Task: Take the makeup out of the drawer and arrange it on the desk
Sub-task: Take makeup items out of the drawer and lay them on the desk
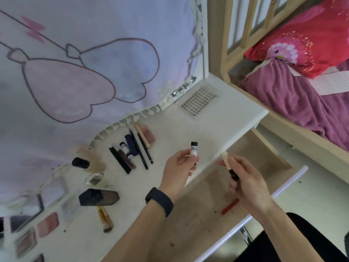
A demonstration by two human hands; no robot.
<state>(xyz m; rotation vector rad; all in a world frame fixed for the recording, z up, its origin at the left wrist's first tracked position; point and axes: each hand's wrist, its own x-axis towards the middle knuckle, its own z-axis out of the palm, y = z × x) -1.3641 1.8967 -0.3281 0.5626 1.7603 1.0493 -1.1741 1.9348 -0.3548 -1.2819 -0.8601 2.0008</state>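
The left hand (179, 168) hovers over the front edge of the white counter (217, 118). Its grip is closed: thumb and fingertips pinch a small white tube (194, 151), a cylinder with a black cap and printed lettering, held upright. The right hand (247, 184) is above the open drawer (204, 210), its fingers curled round a slim stick (228, 166) with a black body and a rounded cream end that points up toward the counter's edge. The two items are near each other but apart.

Inside the drawer, on its bare, speckled wooden bottom, lies a thin red pencil (230, 206).

On the counter, slim pencils and small tubes (132, 150) lie side by side in a row. Closer in are a round black-capped bottle (80, 162), a dark blocky bottle (98, 196) on its side, a gold-handled brush (104, 218) and a palette (37, 227) of brownish pans. A black band (159, 201) wraps the left wrist.
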